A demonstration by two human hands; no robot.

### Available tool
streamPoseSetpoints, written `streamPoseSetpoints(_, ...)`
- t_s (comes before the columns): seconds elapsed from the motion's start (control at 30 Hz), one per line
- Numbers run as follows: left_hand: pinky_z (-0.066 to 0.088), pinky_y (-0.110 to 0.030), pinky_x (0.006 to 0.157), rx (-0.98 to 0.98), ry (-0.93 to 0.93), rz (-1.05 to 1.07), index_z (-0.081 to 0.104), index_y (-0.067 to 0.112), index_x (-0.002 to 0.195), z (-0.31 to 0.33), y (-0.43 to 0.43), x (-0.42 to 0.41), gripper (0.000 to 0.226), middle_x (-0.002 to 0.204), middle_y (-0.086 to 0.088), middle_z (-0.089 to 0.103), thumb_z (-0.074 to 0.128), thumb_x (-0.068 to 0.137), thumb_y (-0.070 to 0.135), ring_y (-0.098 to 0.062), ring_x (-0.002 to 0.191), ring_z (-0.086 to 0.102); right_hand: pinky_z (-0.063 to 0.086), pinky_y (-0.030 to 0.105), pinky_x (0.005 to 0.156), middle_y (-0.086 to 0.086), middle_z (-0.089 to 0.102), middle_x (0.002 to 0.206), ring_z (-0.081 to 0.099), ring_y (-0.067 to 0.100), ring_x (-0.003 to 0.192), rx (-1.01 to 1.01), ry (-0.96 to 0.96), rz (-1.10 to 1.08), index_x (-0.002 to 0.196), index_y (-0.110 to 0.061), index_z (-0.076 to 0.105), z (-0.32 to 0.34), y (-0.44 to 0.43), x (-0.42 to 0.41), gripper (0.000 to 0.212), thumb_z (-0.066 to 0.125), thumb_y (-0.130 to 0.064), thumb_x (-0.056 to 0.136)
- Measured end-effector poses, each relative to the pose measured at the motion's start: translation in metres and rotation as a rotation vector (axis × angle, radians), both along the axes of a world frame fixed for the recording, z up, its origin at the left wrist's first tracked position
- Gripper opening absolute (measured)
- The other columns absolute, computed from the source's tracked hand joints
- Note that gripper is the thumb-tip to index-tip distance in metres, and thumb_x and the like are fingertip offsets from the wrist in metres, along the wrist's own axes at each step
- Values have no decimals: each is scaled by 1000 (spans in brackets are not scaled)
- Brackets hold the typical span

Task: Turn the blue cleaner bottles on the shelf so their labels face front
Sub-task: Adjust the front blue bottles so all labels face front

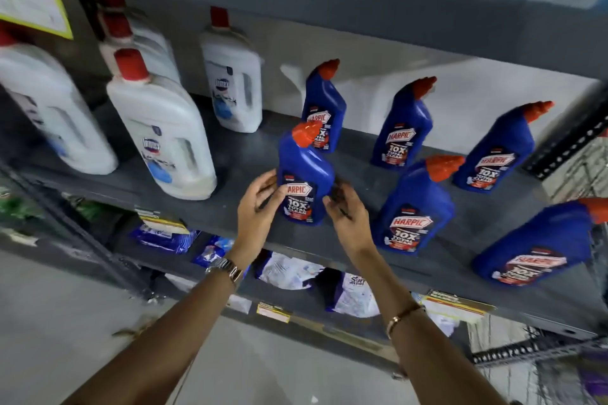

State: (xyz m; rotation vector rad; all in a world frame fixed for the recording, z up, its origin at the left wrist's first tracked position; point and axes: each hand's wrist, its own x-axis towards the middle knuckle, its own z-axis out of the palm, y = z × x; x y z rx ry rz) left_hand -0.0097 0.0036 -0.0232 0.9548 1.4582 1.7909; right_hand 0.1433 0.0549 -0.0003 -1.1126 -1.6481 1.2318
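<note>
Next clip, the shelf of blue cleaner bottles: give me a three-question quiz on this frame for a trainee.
1. How many blue Harpic bottles stand on the grey shelf?
2. True or false: both hands are at the same bottle.
3. Which bottles stand left of the blue ones: A) green spray bottles, B) white bottles with red caps, C) yellow jugs?

Key
1. Six, all with labels visible from the front.
2. True: the left hand and right hand flank the front-left Harpic bottle at label height.
3. B, the white bottles with red caps.
</note>
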Motion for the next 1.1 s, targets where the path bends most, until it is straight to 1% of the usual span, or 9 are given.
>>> streamPoseSetpoints(0.1, 50, -40, 93, -3, 36, -8, 56, 16, 117, -1, 1, -5, 36, 119, -12, 63, 65, 82, 18, -19, 106, 61, 49, 40, 95, 1, 63, 107, 60, 20, 102, -1, -14, -37, 122, -14, 52, -3, -3, -5, 32, 54, -13, 90)
streamPoseSetpoints(0.17, 49, -45, 94, -17, 52, -5, 57, 17, 116, -1, 1, -6, 33, 119, -12, 64, 65, 83, 17, -19, 106, 62, 49, 42, 96, 1, 64, 107, 60, 19, 102, 11, 2, -57, 121, -14, 52, -5, -6, -7, 31, 54, -12, 91)
streamPoseSetpoints(0.27, 50, -47, 95, -33, 66, -6, 56, 15, 117, 0, -4, -6, 37, 120, -12, 64, 66, 83, 22, -20, 108, 62, 49, 40, 96, 0, 65, 107, 61, 16, 101, 26, 31, -64, 119, -14, 52, -5, -13, -7, 28, 53, -11, 91)
streamPoseSetpoints(0.37, 51, -45, 94, -32, 75, 0, 55, 13, 118, 2, -10, -4, 39, 120, -12, 64, 67, 82, 23, -20, 110, 62, 50, 37, 96, -6, 65, 106, 61, 10, 101, 34, 31, -52, 117, -20, 52, -5, -18, -7, 27, 52, -11, 92)
streamPoseSetpoints(0.57, 51, -51, 93, -40, 78, 13, 56, 16, 117, 2, -15, -5, 41, 120, -9, 65, 65, 80, 28, -17, 110, 62, 48, 46, 99, 3, 65, 114, 60, 20, 111, 31, 25, -57, 120, -18, 52, -5, -17, -9, 29, 49, -10, 92)
streamPoseSetpoints(0.67, 51, -52, 93, -46, 89, 16, 57, 17, 116, 3, -14, -6, 36, 118, -9, 65, 65, 82, 24, -17, 108, 62, 49, 46, 99, 1, 65, 112, 60, 19, 111, 29, 24, -56, 121, -19, 51, -4, -18, -9, 31, 49, -9, 92)
streamPoseSetpoints(0.8, 51, -52, 93, -47, 103, 4, 56, 17, 117, 2, -14, -7, 41, 119, -9, 64, 64, 80, 31, -18, 110, 62, 49, 44, 99, -2, 64, 112, 60, 17, 111, 23, 34, -68, 119, -27, 50, -4, -22, -11, 34, 48, -7, 92)
streamPoseSetpoints(1.0, 51, -50, 93, -34, 96, 5, 55, 15, 118, 0, -13, -4, 36, 120, -9, 64, 63, 84, 21, -16, 110, 61, 48, 46, 100, -1, 63, 116, 58, 18, 114, 11, 51, -99, 117, -36, 48, -8, -23, -12, 37, 49, -9, 92)
streamPoseSetpoints(1.1, 51, -49, 93, -26, 99, -2, 55, 15, 118, 0, -12, -5, 36, 119, -9, 64, 63, 84, 20, -17, 109, 61, 48, 45, 100, 3, 63, 120, 58, 19, 115, 2, 60, -99, 124, -28, 49, -9, -22, -13, 36, 49, -10, 92)
